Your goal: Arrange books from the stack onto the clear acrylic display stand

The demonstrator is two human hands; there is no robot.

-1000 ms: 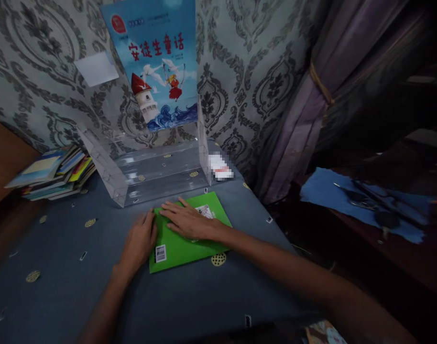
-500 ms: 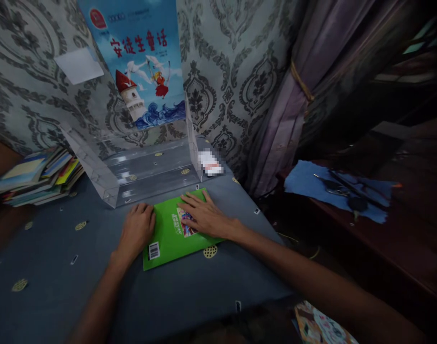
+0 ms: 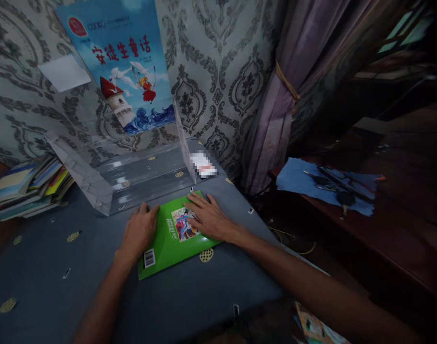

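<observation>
A green book (image 3: 164, 260) lies flat on the cloth-covered table, with a barcode near its lower left corner and a colourful picture on the cover. My right hand (image 3: 209, 217) rests palm down on its right part, fingers spread and covering some of the picture. At the book's left edge is my left hand (image 3: 140, 229), its fingers bent and its thumb on the cover. Just beyond the book stands a clear plastic rack (image 3: 103, 193) with side panels and nothing in its base.
A blue poster-like cover (image 3: 136, 81) stands upright behind the rack. To the left is a stack of books (image 3: 32, 186). A white and red item (image 3: 203, 165), pixelated, sits right of the rack. Tools lie on a blue cloth (image 3: 293, 181) on a dark red surface at right.
The view has shifted slightly to the right. My right hand has slid toward the book's right side, so more of the cover picture shows. The left hand stays at the left edge.
</observation>
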